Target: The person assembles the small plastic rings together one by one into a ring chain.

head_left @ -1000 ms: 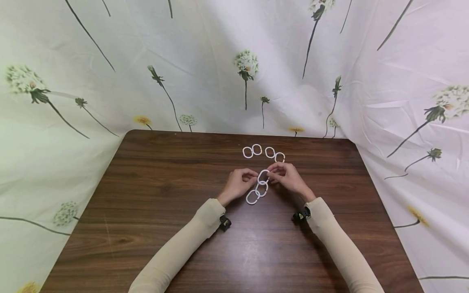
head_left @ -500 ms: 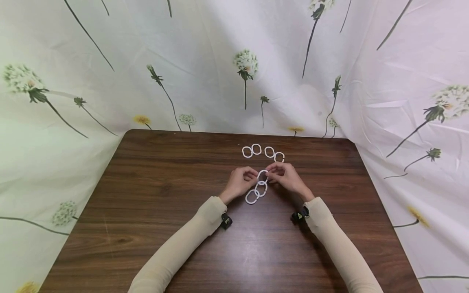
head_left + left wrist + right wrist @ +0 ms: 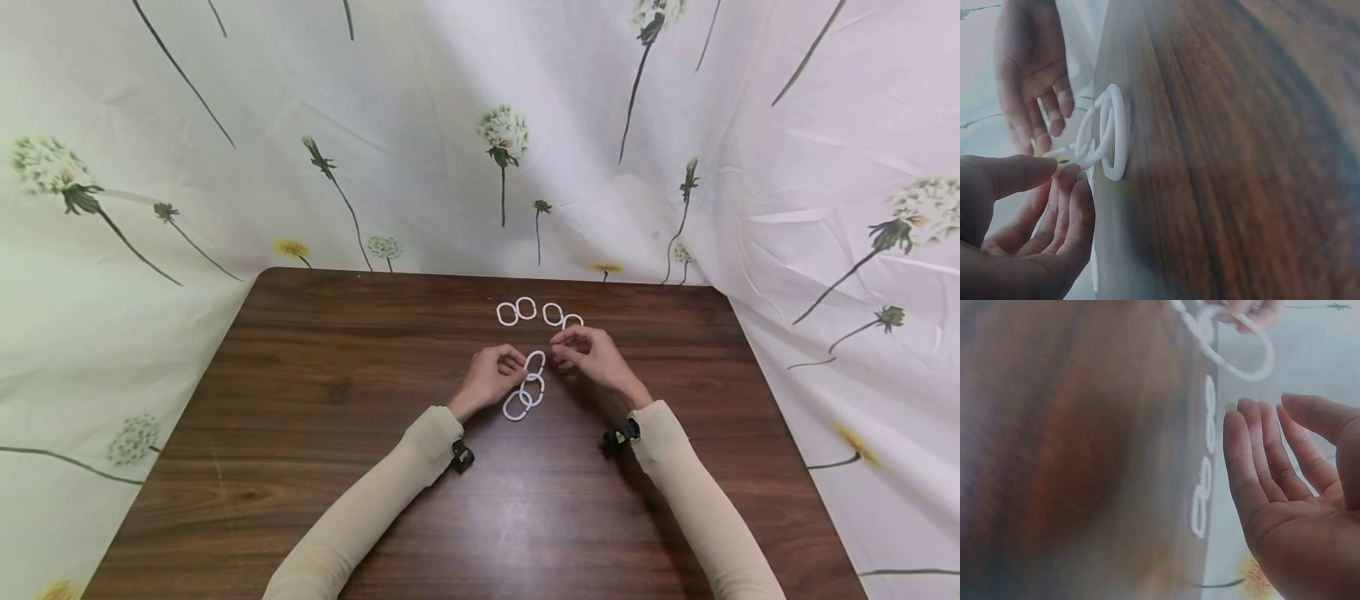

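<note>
In the head view three white oval plastic links are joined in a short chain [image 3: 543,362] above the middle of the table. My left hand [image 3: 487,377] pinches the chain at its left side, near where the top and middle links meet. In the left wrist view the thumb and fingertips close on a link, and the lowest link [image 3: 1120,134] seems to touch the tabletop. Just right of the top link, my right hand [image 3: 598,360] holds nothing; its fingers are relaxed and apart from the chain, as the right wrist view also shows.
Behind the hands lie two pairs of white links, a left pair [image 3: 516,313] and a right pair [image 3: 562,318]; the right hand partly covers the latter. They rest on a dark wooden table [image 3: 337,375]. A flower-print cloth [image 3: 435,167] hangs beyond its far edge.
The right hand has let go of the top link and moved slightly right. The top link leans a little lower and to the left. The left hand keeps its grip.
</note>
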A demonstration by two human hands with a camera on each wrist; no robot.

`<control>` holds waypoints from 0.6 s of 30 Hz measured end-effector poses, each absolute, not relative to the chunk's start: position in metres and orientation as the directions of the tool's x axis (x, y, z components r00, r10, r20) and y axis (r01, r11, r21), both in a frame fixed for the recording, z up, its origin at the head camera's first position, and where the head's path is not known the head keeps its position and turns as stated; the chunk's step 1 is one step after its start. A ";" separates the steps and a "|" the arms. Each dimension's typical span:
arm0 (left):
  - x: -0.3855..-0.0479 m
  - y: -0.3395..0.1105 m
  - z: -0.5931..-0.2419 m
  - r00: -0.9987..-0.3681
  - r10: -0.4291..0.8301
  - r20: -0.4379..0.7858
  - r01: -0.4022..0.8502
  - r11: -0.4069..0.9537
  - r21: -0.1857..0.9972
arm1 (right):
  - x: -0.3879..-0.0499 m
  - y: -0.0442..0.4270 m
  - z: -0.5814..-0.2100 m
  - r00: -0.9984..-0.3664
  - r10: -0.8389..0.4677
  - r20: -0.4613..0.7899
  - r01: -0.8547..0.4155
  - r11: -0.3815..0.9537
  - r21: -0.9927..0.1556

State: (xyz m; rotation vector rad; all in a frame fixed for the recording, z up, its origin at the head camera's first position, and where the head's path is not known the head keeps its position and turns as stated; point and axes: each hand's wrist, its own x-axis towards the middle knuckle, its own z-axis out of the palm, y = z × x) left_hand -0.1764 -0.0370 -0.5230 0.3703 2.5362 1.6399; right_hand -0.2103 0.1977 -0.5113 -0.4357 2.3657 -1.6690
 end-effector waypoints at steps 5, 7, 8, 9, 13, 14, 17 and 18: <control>-0.177 -0.039 -0.526 -0.968 0.247 0.041 0.137 0.384 0.913 | -0.219 0.208 -0.500 -0.946 -0.324 0.021 -0.139 0.346 -0.928; -0.178 -0.040 -0.526 -0.969 0.244 0.043 0.138 0.385 0.913 | -0.225 0.212 -0.497 -0.950 -0.310 0.029 -0.143 0.352 -0.925; -0.178 -0.040 -0.526 -0.969 0.242 0.045 0.138 0.385 0.912 | -0.227 0.214 -0.496 -0.953 -0.301 0.027 -0.138 0.352 -0.926; -0.179 -0.040 -0.527 -0.970 0.240 0.045 0.138 0.387 0.912 | -0.230 0.216 -0.497 -0.955 -0.294 0.026 -0.136 0.358 -0.924; -0.178 -0.040 -0.526 -0.971 0.236 0.035 0.128 0.394 0.910 | -0.240 0.221 -0.501 -0.962 -0.273 0.005 -0.113 0.383 -0.917; -0.178 -0.040 -0.526 -0.972 0.234 0.029 0.123 0.398 0.909 | -0.242 0.222 -0.502 -0.964 -0.267 0.000 -0.109 0.394 -0.913; -0.177 -0.039 -0.525 -0.974 0.227 0.013 0.107 0.406 0.908 | -0.246 0.223 -0.506 -0.966 -0.260 -0.004 -0.111 0.425 -0.898; -0.177 -0.039 -0.525 -0.975 0.223 0.012 0.105 0.410 0.906 | -0.247 0.224 -0.507 -0.967 -0.256 -0.004 -0.111 0.431 -0.895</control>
